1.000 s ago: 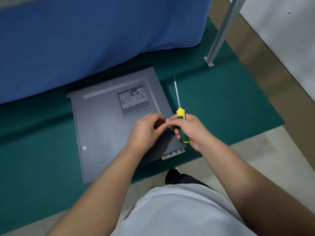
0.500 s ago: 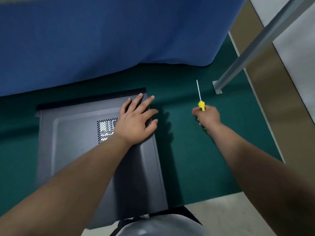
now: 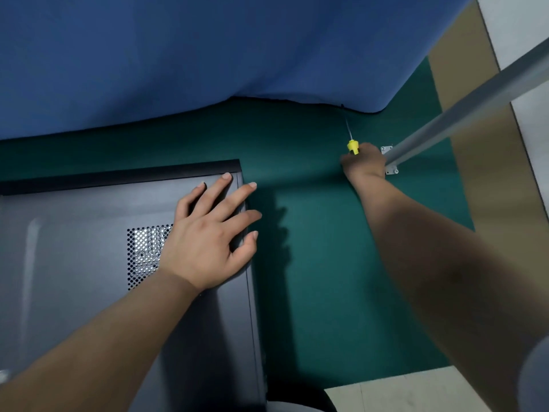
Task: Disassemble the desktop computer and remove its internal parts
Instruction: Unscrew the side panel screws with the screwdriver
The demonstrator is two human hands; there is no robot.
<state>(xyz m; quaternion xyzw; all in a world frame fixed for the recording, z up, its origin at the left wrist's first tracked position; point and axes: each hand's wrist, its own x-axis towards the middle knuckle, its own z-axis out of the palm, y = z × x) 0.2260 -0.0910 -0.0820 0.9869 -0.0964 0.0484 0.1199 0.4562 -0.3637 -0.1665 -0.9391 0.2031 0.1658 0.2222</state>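
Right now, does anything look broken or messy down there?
Nothing stands out. The computer case lies flat on the green mat with its side panel closed and no dents showing. The left hand rests flat on it, and the right hand holds a screwdriver off to the side.

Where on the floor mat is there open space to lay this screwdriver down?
The green mat lies bare between the grey computer case and the right forearm, and along the blue cloth. It is tight by the metal post foot, beside the right hand gripping the yellow-handled screwdriver.
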